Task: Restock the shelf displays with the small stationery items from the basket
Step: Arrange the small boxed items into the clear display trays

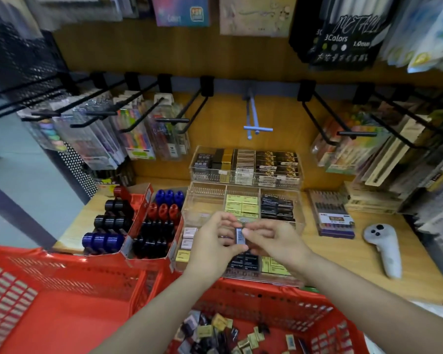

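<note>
Both my hands meet over the clear acrylic organiser (243, 190) on the wooden shelf. My left hand (210, 244) and my right hand (274, 241) together pinch a small grey eraser box (240, 236) with a barcode facing me. The organiser's compartments hold yellow boxes (242, 205) and black boxes (276, 208); its left compartment looks mostly bare. Below, a red basket (279, 297) holds several loose small yellow, black and grey boxes (223, 330).
A second red basket (49, 290) sits at the lower left. Red cardboard trays of ink bottles (138, 221) stand left of the organiser. A white controller (384, 246) and a pen pack (333, 213) lie to the right. Black hooks with hanging packs jut out above.
</note>
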